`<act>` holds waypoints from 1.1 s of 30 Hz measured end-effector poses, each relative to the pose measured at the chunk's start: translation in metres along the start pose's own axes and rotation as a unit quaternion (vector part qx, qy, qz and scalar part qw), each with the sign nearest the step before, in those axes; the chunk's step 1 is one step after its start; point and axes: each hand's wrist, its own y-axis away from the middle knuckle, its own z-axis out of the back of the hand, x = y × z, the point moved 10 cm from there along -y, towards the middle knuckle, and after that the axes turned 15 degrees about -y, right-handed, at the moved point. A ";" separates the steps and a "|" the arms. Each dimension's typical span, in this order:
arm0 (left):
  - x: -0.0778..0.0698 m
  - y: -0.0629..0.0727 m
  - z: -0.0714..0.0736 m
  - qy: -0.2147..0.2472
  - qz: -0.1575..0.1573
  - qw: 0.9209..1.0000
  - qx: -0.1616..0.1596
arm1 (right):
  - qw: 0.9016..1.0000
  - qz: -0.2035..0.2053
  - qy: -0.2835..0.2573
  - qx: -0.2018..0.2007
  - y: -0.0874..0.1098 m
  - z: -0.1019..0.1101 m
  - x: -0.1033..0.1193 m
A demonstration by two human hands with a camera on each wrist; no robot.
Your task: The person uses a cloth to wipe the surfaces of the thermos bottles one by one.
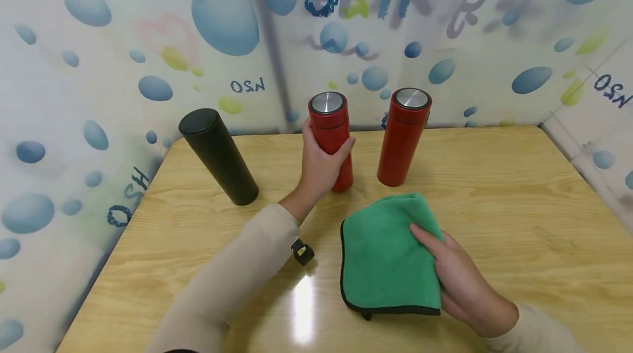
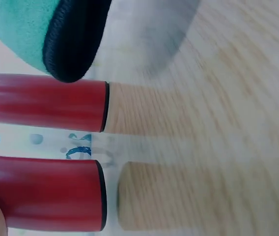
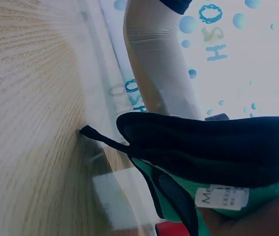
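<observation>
My left hand (image 1: 318,163) grips a red thermos flask (image 1: 330,132) with a silver-topped lid, thumb across its front. In the left wrist view a thin gap shows between this flask's base and its reflection, so it stands slightly off the table. A second red flask (image 1: 401,147) is upright on the table just to the right. My right hand (image 1: 462,279) holds a folded green cloth (image 1: 386,259) with black edging, thumb on top, over the table and apart from the flasks. Its white label (image 3: 222,197) and black hanging loop (image 3: 102,137) show in the right wrist view.
A black thermos flask (image 1: 220,158) stands on the left of the wooden table (image 1: 494,188). Behind the table rises a wall covering (image 1: 306,61) with blue bubble prints. A small black device (image 1: 303,253) is on my left wrist.
</observation>
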 end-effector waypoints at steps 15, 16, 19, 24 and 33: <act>0.008 -0.009 -0.022 -0.039 -0.010 0.999 0.018 | 0.999 0.013 0.029 -0.007 0.000 -0.002 0.012; 0.008 -0.009 -0.023 -0.044 -0.011 0.999 0.019 | 0.999 0.015 0.030 -0.007 0.000 -0.002 0.013; 0.009 -0.010 -0.024 -0.052 -0.014 0.998 0.020 | 0.999 0.021 0.031 -0.013 0.000 0.000 0.015; 0.005 -0.003 -0.013 -0.056 -0.014 0.998 0.008 | 0.999 0.029 0.033 -0.022 0.002 0.001 0.017; -0.008 0.052 0.059 -0.056 -0.011 0.997 -0.060 | 0.998 0.040 0.041 -0.011 0.009 -0.002 0.018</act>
